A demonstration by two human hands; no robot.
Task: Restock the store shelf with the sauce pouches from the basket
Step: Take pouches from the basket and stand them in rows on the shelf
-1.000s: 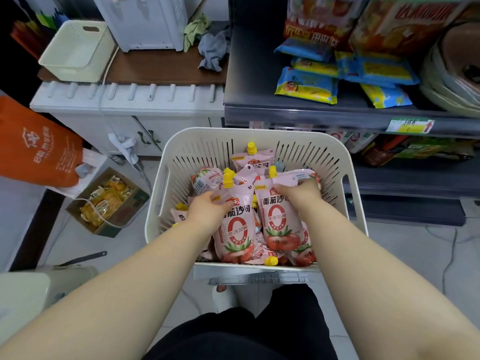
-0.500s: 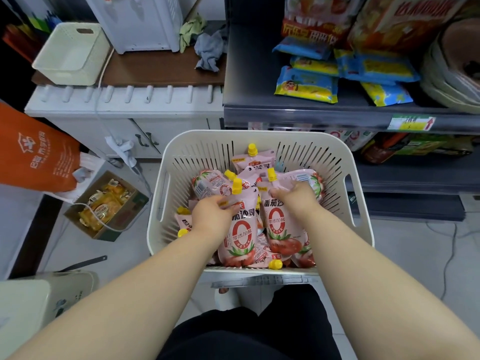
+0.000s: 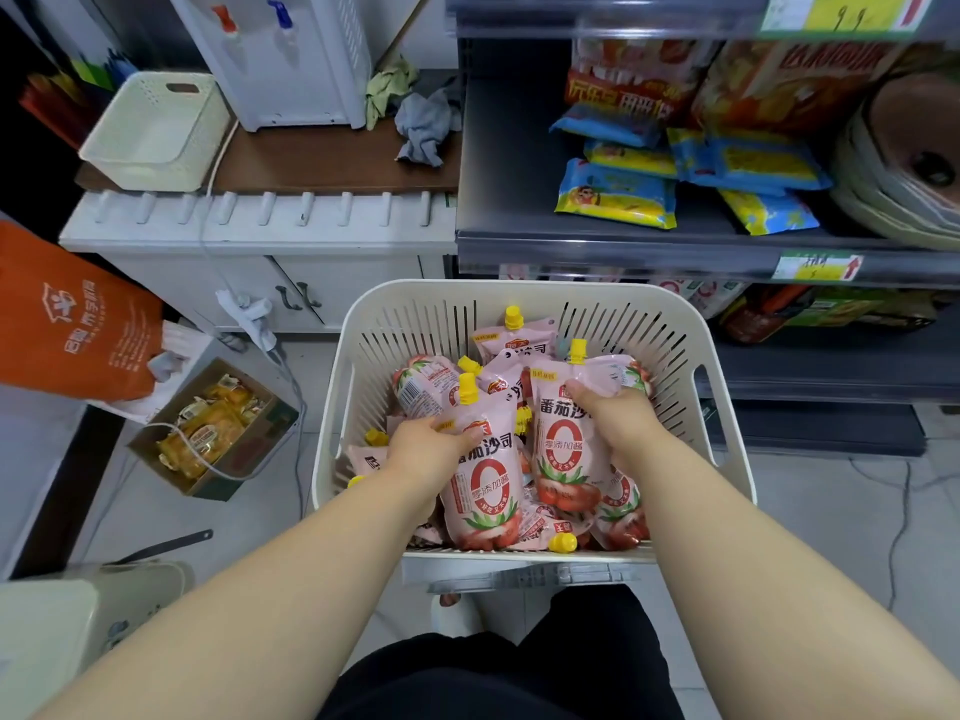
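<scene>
Pouches of tomato sauce (image 3: pixel 511 343), pink with yellow caps (image 3: pixel 512 317), lie heaped in the cream basket (image 3: pixel 519 298) in front of me, and both my hands are down among them. My left hand (image 3: pixel 423 452) is curled round the upper left edge of the first pouch (image 3: pixel 488 493), gripping it just below its cap (image 3: pixel 467 389). That cap sits at about one o'clock from my knuckles, and the body of the pouch runs off toward five o'clock, printed face up. My right hand (image 3: pixel 618 415) grips the second pouch (image 3: pixel 561 454), fingers folded over its upper right corner. Most of that pouch lies at about eight o'clock from the hand. The two held pouches lie side by side on top of the rest; I cannot tell whether they touch. The store shelf (image 3: pixel 597 246) stands at twelve o'clock beyond the basket's far rim, with blue and yellow snack packets (image 3: pixel 615 194) lying on it toward one o'clock.
</scene>
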